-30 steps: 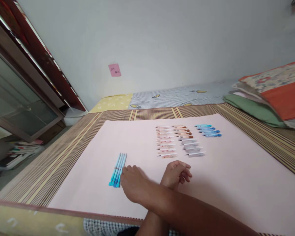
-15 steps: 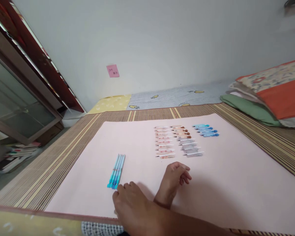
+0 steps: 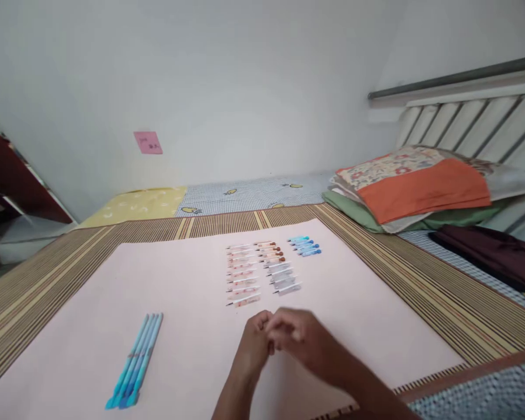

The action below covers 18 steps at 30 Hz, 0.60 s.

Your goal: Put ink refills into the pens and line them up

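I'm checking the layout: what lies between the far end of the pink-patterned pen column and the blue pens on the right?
In the head view, the brown-topped pens lie between the pink-patterned column and the blue pens.

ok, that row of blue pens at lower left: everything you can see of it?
The blue pens number four, slim and plastic-looking, lying close side by side. They are pale blue at the far ends, deepening to turquoise and darker blue at the wider near ends, with small brownish marks midway. They lie slanted on the pink sheet. Neither the left hand nor right hand touches them.
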Motion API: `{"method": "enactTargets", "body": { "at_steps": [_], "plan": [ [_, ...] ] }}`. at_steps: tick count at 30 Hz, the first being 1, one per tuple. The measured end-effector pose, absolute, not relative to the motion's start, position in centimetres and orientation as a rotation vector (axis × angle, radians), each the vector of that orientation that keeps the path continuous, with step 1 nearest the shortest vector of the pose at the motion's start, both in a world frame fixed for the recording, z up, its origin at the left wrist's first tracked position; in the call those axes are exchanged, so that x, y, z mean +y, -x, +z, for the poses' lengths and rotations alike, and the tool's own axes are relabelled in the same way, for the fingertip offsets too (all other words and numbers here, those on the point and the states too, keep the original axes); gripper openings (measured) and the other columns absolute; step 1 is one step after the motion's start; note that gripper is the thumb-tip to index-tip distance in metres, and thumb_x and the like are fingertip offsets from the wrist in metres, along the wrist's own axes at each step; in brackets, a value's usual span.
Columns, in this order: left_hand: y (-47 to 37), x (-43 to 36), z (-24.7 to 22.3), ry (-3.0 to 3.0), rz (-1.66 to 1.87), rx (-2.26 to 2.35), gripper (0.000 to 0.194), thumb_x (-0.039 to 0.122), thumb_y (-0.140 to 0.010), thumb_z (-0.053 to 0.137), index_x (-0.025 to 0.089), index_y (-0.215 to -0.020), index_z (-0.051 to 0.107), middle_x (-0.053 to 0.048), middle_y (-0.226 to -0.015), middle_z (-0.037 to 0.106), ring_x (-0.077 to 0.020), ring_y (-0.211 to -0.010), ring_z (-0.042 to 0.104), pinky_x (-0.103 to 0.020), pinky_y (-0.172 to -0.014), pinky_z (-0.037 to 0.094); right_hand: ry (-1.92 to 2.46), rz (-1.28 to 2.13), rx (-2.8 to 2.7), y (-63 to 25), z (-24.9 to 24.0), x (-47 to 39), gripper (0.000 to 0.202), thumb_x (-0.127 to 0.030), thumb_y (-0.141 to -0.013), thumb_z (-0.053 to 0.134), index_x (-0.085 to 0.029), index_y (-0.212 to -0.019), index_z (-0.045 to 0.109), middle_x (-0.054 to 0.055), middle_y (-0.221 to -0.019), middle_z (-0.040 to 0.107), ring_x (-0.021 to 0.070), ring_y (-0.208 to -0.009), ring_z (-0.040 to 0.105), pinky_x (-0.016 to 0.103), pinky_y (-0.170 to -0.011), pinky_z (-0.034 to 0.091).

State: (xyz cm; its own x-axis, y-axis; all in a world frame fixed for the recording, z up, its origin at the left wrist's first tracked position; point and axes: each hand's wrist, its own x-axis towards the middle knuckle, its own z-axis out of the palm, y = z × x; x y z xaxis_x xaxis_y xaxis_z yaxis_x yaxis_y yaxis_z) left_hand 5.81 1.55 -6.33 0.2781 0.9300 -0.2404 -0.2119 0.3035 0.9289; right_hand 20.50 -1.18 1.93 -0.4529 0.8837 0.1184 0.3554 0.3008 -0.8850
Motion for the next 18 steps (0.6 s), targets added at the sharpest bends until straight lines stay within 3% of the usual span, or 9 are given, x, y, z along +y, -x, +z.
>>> {"method": "enactTargets", "body": {
  "at_steps": [3,7,12,18],
  "plan": [
    [-6.0,1.4,-6.6,-0.940,0.962,0.962,0.036,0.049,-0.076,0.071,0.014,-0.077,0.064,-0.003,-0.060,0.065,-0.0085,-0.045,0.049,-0.023,-0.045,0.023,1.401,0.713,-1.839,-26.5,0.2,3.9,0.019,-0.023,-0.092,0.048,-0.019,-0.085,0.065,0.001,-0.078,0.068,0.0171,-0.075,0.063,0.026,-0.069,0.047],
    [-5.9,1.5,-6.9,-0.937,0.951,0.958,0.041,0.053,-0.075,0.073,0.013,-0.080,0.065,-0.004,-0.062,0.066,-0.0087,-0.045,0.051,-0.022,-0.044,0.025,1.875,0.189,-1.837,-32.5,-2.2,10.2,0.025,-0.016,-0.092,0.044,-0.016,-0.099,0.068,0.010,-0.103,0.072,0.0197,-0.093,0.065,0.028,-0.081,0.047],
    [-5.7,1.7,-7.0,-0.930,0.938,0.950,0.046,0.057,-0.075,0.074,0.013,-0.081,0.065,-0.004,-0.061,0.066,-0.0083,-0.044,0.052,-0.021,-0.043,0.026,1.906,0.046,-1.982,-34.1,-3.2,15.3,0.032,-0.008,-0.090,0.049,-0.014,-0.116,0.066,0.013,-0.124,0.066,0.0233,-0.115,0.057,0.030,-0.093,0.040],
    [-5.6,1.6,-7.0,-0.921,0.944,0.945,0.049,0.059,-0.074,0.075,0.012,-0.081,0.066,-0.004,-0.062,0.066,-0.0079,-0.045,0.052,-0.021,-0.043,0.026,1.956,-0.041,-2.142,-33.4,-4.0,17.8,0.024,-0.009,-0.091,0.051,-0.013,-0.109,0.067,0.015,-0.117,0.065,0.0250,-0.107,0.058,0.033,-0.087,0.037]
  ]
}}
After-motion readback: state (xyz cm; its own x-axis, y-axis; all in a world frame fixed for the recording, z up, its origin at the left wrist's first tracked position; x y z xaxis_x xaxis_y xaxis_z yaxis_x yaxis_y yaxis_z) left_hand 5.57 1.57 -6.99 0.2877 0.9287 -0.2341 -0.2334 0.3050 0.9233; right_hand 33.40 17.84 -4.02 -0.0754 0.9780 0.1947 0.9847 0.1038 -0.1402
